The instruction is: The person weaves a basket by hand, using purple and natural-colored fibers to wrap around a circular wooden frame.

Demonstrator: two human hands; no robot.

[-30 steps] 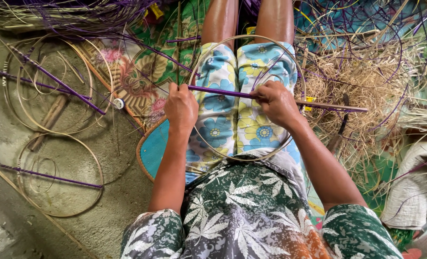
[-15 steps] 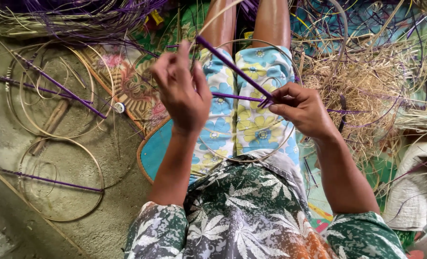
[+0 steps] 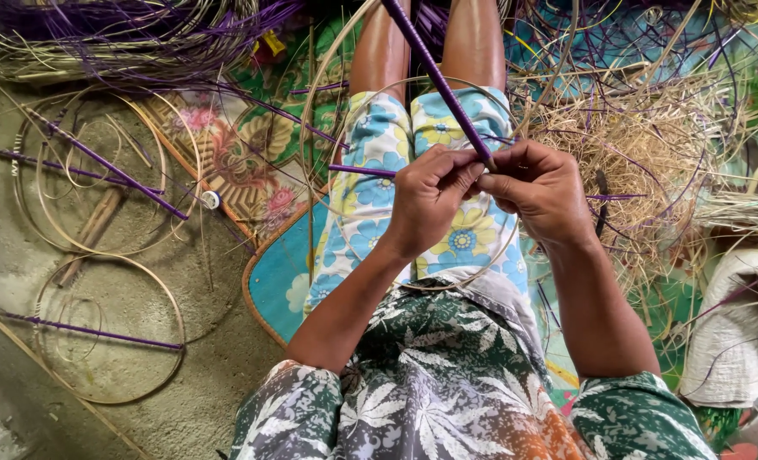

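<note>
Over your lap, both hands, left hand [image 3: 430,200] and right hand [image 3: 539,192], pinch the purple strip [image 3: 434,81] against the thin hoop [image 3: 345,145]. Bend it too sharply and it may kink or slip free.

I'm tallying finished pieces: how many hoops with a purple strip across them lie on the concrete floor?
2: upper hoop beside the floral mat, lower hoop nearer the camera. Smaller rings nest inside; others may hide under the straw pile.

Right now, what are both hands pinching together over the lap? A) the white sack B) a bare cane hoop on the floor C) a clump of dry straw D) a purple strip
D: the left hand and right hand meet on a purple strip that runs up and away between the knees; the floor hoops, sack and straw lie untouched.
</note>
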